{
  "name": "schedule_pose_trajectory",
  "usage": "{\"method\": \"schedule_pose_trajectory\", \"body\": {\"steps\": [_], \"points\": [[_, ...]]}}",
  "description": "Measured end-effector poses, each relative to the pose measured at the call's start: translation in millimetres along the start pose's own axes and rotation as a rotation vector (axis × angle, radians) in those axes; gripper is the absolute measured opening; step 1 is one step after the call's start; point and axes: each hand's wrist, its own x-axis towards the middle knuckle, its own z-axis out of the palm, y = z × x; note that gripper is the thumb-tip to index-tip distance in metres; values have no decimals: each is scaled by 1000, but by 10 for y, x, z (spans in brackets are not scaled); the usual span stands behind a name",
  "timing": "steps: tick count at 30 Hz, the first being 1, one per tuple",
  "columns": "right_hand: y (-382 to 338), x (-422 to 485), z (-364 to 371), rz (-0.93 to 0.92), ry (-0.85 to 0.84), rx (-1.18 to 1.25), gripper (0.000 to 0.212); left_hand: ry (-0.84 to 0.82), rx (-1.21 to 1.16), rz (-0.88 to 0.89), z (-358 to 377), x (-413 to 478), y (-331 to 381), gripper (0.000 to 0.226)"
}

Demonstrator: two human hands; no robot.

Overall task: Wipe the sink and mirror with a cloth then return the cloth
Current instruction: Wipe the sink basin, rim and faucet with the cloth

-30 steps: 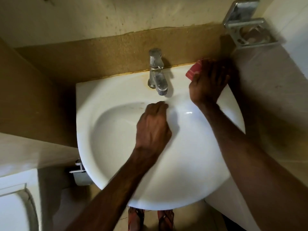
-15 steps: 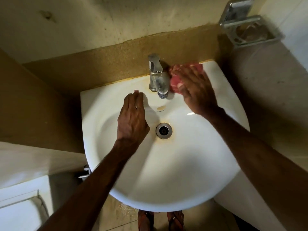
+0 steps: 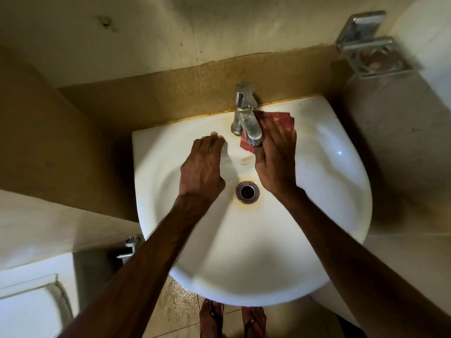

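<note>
A white sink fills the middle of the view, with a metal drain at its centre and a chrome tap at the back rim. My right hand presses a red cloth flat against the sink's back ledge, right beside and under the tap spout. Most of the cloth is hidden under my fingers. My left hand rests palm down on the basin's back edge to the left of the tap, holding nothing. No mirror is in view.
A metal soap holder is fixed to the wall at the upper right. A brown tiled band runs behind the sink. A toilet lid shows at the lower left, a pipe valve under the rim, and my sandalled feet below.
My right hand has slid the red cloth leftward from the sink's right rear corner to the tap. My left hand moved from the basin's middle up to the back edge.
</note>
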Motion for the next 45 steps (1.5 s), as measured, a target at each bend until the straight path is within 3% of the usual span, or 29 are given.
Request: {"method": "schedule_pose_trajectory", "body": {"steps": [6,11,15,18,21,26,30,35,38,41,45], "points": [[-295,-262,63,58,98,-42,51,-26,-86,40,-129,138,-215,82],[-504,-464,239,-212,16,-132,61,6,-196,49,-191,189,-296,57],[-315,-331,94,-309,46,-122,59,5,-196,40,-154,194,-273,63],[53,-236,-131,-368,-45,-162,56,7,-152,48,-128,167,-212,62],[404,-22,-445,-303,-13,-105,29,12,-121,44,-95,156,-188,69],[574,257,-409,66,109,-134,42,15,-77,51,-59,149,-174,72],[42,143,-65,-108,4,5,47,7,-54,36,-54,142,-118,76],[550,379,-346,-282,-82,-26,39,4,-35,31,-67,138,-102,77],[869,491,-511,-85,66,-44,37,4,-28,11,-63,108,-81,78],[588,467,-292,138,195,-123,40,16,-25,0,-41,86,-58,77],[285,362,-149,-233,-54,34,41,26,4,-9,-27,84,-28,75]]}}
